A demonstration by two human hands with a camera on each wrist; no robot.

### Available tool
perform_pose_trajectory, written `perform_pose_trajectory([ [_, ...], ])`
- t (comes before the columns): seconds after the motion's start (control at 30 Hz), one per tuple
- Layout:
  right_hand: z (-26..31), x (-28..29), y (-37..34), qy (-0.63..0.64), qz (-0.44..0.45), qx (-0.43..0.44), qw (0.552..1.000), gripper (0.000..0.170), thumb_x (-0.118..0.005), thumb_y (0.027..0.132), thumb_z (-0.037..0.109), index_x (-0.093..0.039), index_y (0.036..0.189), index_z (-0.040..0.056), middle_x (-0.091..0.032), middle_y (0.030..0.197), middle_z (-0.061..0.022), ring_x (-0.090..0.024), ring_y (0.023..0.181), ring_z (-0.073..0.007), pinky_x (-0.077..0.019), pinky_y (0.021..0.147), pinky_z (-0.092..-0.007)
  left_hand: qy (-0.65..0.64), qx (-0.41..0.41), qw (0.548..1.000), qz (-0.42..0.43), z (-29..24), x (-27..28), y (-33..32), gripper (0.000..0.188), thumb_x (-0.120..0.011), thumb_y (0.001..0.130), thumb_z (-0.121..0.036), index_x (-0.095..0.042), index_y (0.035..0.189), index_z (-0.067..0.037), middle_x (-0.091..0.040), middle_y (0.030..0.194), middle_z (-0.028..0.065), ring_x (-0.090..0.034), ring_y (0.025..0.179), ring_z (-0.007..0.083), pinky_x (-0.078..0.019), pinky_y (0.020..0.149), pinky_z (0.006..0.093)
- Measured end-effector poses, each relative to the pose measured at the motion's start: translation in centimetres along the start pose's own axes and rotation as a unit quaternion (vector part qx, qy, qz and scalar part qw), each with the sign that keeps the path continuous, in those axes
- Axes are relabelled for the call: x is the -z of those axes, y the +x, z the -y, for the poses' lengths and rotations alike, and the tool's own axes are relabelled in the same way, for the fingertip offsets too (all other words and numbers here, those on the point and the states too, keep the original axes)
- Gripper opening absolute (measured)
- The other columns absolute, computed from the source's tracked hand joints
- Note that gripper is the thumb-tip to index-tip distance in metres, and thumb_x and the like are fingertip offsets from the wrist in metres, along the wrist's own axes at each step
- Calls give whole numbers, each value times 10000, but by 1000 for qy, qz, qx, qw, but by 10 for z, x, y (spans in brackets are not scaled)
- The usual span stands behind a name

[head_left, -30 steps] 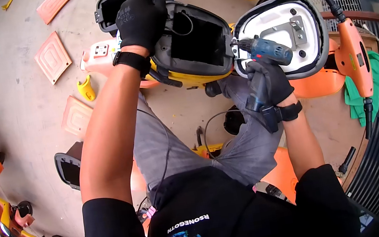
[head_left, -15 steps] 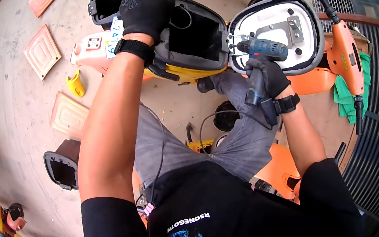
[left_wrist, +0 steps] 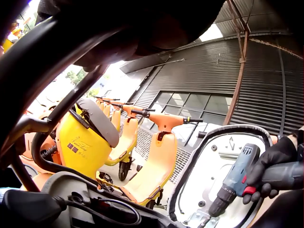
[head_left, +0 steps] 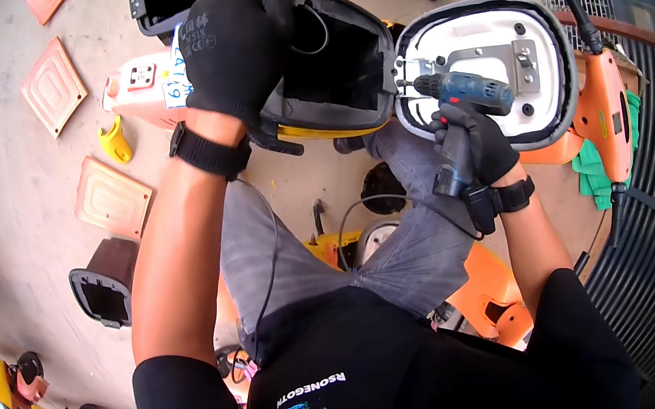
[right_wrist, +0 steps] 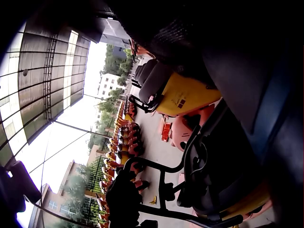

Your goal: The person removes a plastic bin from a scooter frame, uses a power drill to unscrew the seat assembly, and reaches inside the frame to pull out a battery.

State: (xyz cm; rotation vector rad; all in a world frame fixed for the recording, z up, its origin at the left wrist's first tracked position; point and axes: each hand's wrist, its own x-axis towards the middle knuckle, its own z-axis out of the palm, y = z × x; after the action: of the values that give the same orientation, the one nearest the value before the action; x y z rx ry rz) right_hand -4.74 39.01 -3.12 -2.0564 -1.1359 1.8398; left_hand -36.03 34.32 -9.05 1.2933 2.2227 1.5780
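Head view: right hand (head_left: 479, 144) holds the drill (head_left: 477, 92), fingers curled round it, over the upturned seat (head_left: 481, 35); left hand (head_left: 235, 52) beside the open box (head_left: 347, 81). Left wrist: drill aims at the hinge (left_wrist: 194, 220), contact I cannot tell. Right wrist: left hand grips the black rail (right_wrist: 162, 178)

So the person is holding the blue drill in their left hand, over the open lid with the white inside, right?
Not quite: the right hand holds the blue drill, as the head view shows. It is over the open lid with the white inside.
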Motion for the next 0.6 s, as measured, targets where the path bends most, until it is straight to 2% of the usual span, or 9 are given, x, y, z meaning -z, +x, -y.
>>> perform_pose_trajectory([
  [0.13,-6,11,11,-105,20,63,992,199,-564,889,202,-546,955,15,-562,811,-52,-564,673,-117,-515,627,-279,-35,20,998,38,4,1,-3,247,-607,868,-213,-557,990,-5,-611,722,151,-617,651,293,-464,578,328],
  [0.17,2,10,6,33,16,-26,999,177,-560,896,180,-555,964,16,-572,837,-64,-571,706,-125,-516,653,-289,-40,-6,999,30,6,-1,-4,234,-595,877,-187,-544,1014,-4,-606,729,145,-611,633,273,-456,566,318],
  [0.27,-1,15,6,-170,69,102,978,192,-530,915,156,-566,1021,0,-583,876,-83,-582,758,-140,-516,675,-293,-33,54,994,92,-2,8,-2,227,-580,884,-167,-535,1031,0,-610,749,152,-605,625,268,-455,562,320],
  [0.33,2,26,12,-119,78,27,989,224,-493,933,138,-574,1059,-27,-589,934,-101,-587,804,-148,-514,697,-284,-43,49,994,85,1,4,0,297,-589,865,-202,-497,1073,-11,-601,708,185,-600,611,358,-460,523,392],
  [0.4,0,33,12,-463,128,264,836,239,-482,936,150,-593,1078,-7,-597,958,-100,-592,826,-149,-506,734,-268,-54,53,994,84,-2,5,2,294,-581,869,-200,-496,1076,-9,-597,703,190,-594,607,357,-454,524,398],
  [0.43,-2,33,12,-494,116,300,808,224,-484,928,146,-610,1075,33,-614,946,-80,-601,829,-156,-491,747,-257,-54,62,993,85,-4,5,2,278,-568,878,-207,-498,1063,-11,-592,701,189,-584,591,357,-446,520,403],
  [0.47,0,30,16,-489,119,299,811,224,-484,928,146,-610,1075,33,-614,946,-80,-601,829,-156,-491,747,-257,-50,62,993,89,-5,5,4,278,-568,878,-207,-498,1063,-11,-592,701,189,-584,591,357,-446,520,403],
  [0.53,2,21,19,-238,64,54,968,229,-494,913,153,-616,1083,61,-627,889,-65,-610,810,-162,-482,747,-263,-61,78,989,108,-6,8,4,259,-557,887,-213,-502,1041,-12,-585,692,186,-576,588,362,-438,514,409],
  [0.6,16,12,13,-409,64,150,898,219,-507,864,130,-630,1026,47,-627,840,-93,-614,764,-189,-480,714,-284,-61,90,986,127,-4,9,5,240,-521,912,-233,-506,1024,-22,-582,724,176,-581,654,356,-445,577,415],
])
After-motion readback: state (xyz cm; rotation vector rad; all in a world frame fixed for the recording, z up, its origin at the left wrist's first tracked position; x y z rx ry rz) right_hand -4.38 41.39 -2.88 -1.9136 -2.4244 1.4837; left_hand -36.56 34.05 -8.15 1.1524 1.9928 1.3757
